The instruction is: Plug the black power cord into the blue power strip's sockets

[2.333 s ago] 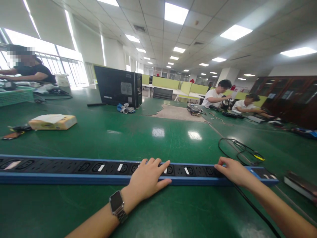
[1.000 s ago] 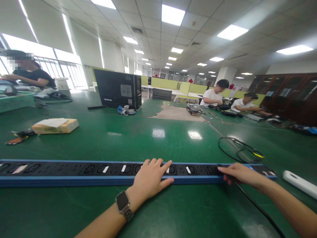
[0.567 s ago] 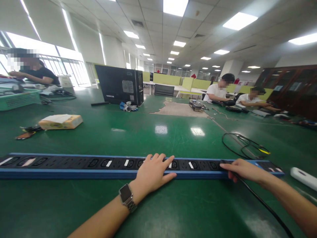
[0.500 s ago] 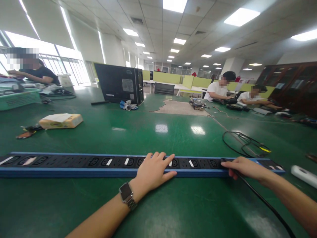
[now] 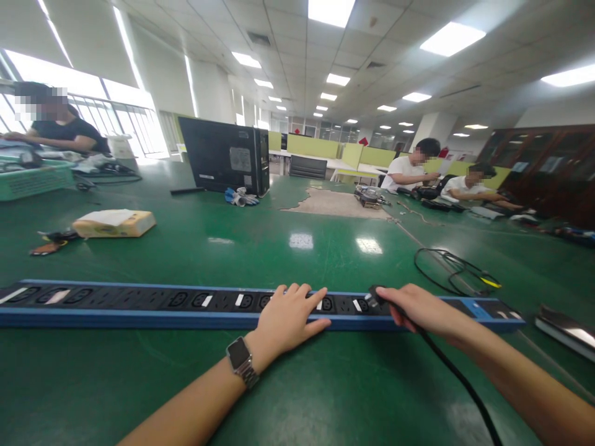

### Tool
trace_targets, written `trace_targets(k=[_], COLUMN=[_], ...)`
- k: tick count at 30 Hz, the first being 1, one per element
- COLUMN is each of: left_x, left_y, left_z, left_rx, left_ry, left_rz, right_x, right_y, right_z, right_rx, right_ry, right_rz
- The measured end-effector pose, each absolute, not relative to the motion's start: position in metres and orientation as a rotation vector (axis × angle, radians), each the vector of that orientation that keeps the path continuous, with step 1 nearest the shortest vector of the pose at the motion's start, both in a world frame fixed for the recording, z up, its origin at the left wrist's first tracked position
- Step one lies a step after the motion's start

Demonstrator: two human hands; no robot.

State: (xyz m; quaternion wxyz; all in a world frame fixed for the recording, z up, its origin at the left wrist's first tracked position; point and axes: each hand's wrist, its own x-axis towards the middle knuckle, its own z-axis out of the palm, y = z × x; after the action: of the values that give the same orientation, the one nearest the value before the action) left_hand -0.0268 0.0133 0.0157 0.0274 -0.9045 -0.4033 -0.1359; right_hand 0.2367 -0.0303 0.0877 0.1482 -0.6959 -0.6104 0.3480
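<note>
On the green table [image 5: 93, 378] lies the blue power strip [image 5: 223, 314], left hand [image 5: 287, 316] spread upon it; the right hand [image 5: 418, 305] pinches the black plug [image 5: 377, 293], now showing its prongs [image 5: 370, 300], so apparently disconnected.

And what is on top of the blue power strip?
The left hand rests on the blue power strip, and the right hand holds a black plug over it. White labels and sockets show; parts under both hands are hidden.

No text can be read: the pale labels [image 5: 207, 301] on the strip [image 5: 139, 318], the sticker [image 5: 240, 159] on the computer [image 5: 211, 152] and the print [image 5: 110, 230] on the pack [image 5: 140, 225] are too small or blurred.
</note>
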Motion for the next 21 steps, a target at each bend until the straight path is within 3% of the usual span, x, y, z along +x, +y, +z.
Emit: trace_targets(k=[5, 16, 21], left_x=[-0.027, -0.028, -0.028], left_y=[0.013, 0.013, 0.012], left_z=[0.016, 0.016, 0.016], left_rx=[-2.798, -2.805, -2.796], left_ry=[-1.245, -1.247, -1.253], left_rz=[-0.437, -0.451, -0.45], right_x=[0.191, 0.189, 0.179], right_y=[-0.001, 0.012, 0.016], right_z=[0.086, 0.085, 0.089], right_rx=[-2.053, -2.185, -2.3], right_ry=[-2.062, -2.006, -2.199], right_rz=[0.906, 1.061, 0.612])
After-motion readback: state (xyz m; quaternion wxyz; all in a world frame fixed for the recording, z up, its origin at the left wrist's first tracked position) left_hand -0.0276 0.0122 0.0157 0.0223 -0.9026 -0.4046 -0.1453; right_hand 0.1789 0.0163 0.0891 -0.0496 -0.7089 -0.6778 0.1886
